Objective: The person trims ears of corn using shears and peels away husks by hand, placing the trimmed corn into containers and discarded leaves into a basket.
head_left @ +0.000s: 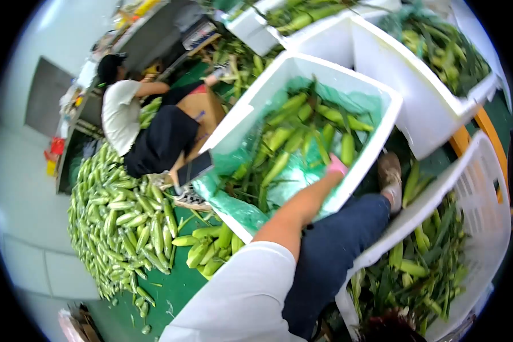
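My left hand (336, 165), in a pink glove, reaches into a white foam box (242, 111) lined with green plastic. Its small, blurred shape lies against the green corn ears (347, 149) near the box's right side; whether its fingers grip an ear is unclear. More ears in husks and loose leaves lie around it in the box. My right hand is out of view.
A seated co-worker (119, 111) is at upper left, beside a large corn pile (119, 222). Unwrapped ears (211, 251) lie on the green floor (165, 296). More foam boxes (382, 68) stand behind; a white basket (479, 211) of husks is at right.
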A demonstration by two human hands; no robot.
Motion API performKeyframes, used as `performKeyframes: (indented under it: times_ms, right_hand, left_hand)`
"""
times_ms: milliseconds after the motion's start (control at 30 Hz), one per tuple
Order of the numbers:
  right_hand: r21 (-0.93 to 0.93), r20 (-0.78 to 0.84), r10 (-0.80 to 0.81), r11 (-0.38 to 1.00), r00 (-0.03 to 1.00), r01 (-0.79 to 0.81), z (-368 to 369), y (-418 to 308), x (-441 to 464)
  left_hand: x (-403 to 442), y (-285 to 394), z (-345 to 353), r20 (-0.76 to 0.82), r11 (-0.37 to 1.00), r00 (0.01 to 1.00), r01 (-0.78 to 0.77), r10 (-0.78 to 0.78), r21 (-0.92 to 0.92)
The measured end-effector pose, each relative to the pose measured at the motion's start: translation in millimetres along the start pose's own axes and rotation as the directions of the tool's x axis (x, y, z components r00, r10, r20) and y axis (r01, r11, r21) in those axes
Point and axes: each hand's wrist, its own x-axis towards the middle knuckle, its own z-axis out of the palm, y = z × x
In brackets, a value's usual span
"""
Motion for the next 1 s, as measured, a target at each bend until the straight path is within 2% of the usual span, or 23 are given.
performKeyframes:
  times_ms: [33,67,133,200,233,267,333,367,467,533,600,667,733,767,800,867,933,1000]
  right_hand:
    - [-0.017,0.023,0.01,1.0,1.0,-0.01,3,-1,11]
    - [-0.044,0.031,0.022,0.999,0.999,-0.021,11,-1,16]
    - [-0.087,0.035,0.033,0.996,0.999,-0.03,19,-1,21]
    - [-0.139,0.026,0.015,0.99,1.0,-0.011,29,2,20]
    - [-0.159,0.036,0.014,0.987,0.999,-0.008,35,1,23]
    - [-0.18,0.045,0.007,0.984,0.999,0.001,41,1,24]
    - [-0.217,0.056,-0.021,0.976,0.998,0.033,52,2,24]
    - [-0.241,0.061,-0.041,0.969,0.997,0.055,57,0,21]
    - [-0.33,0.087,-0.145,0.929,0.986,0.166,74,-2,11]
    - [-0.377,0.103,-0.223,0.893,0.969,0.246,82,-4,0]
    - [-0.433,0.113,-0.31,0.84,0.944,0.327,87,-8,-16]
    - [-0.48,0.131,-0.409,0.771,0.903,0.419,90,-14,-32]
    - [-0.508,0.155,-0.513,0.691,0.844,0.514,82,-23,-50]
    - [-0.519,0.162,-0.562,0.65,0.811,0.554,74,-27,-59]
    - [-0.525,0.16,-0.607,0.615,0.778,0.588,62,-28,-70]
    - [-0.531,0.138,-0.69,0.554,0.711,0.641,33,-30,-98]
    - [-0.555,0.133,-0.732,0.503,0.668,0.662,21,-28,-126]
    - [-0.589,0.178,-0.743,0.445,0.646,0.674,22,-34,-148]
  left_hand:
    - [29,-15,16,0.097,0.99,0.995,-0.048,0.035,0.132]
    - [30,-14,4,0.135,0.966,0.978,-0.184,0.161,0.181]
    - [20,-10,-31,0.384,0.922,0.902,-0.303,0.196,0.241]
    - [4,-5,-40,0.578,0.998,0.816,0.031,0.005,-0.053]
    - [-3,-8,-43,0.646,0.937,0.763,0.199,0.035,-0.286]
    - [-7,-8,-56,0.684,0.807,0.722,0.342,0.103,-0.482]
    - [-49,18,-104,0.813,0.643,0.571,0.582,0.113,-0.498]
    - [-80,30,-133,0.76,0.593,0.641,0.571,0.109,-0.568]
    - [-150,44,-194,0.663,0.581,0.665,0.404,0.343,-0.706]
    - [-229,59,-229,0.524,0.642,0.703,0.125,0.48,-0.756]
    - [-322,66,-252,0.43,0.583,0.633,-0.042,0.643,-0.811]
    - [-386,62,-222,0.327,0.333,0.504,0.082,0.799,-0.939]
    - [-432,63,-191,0.223,0.144,0.311,0.258,0.924,-0.955]
    - [-435,68,-176,0.355,0.22,0.382,0.355,0.853,-0.909]
    - [-438,70,-158,0.432,0.265,0.294,0.468,0.853,-0.843]
    - [-456,73,-119,0.593,0.465,0.243,0.425,0.768,-0.776]
    - [-489,87,-100,0.707,0.61,0.235,0.371,0.667,-0.7]
    - [-531,105,-95,0.646,0.682,0.33,0.008,0.688,-0.731]
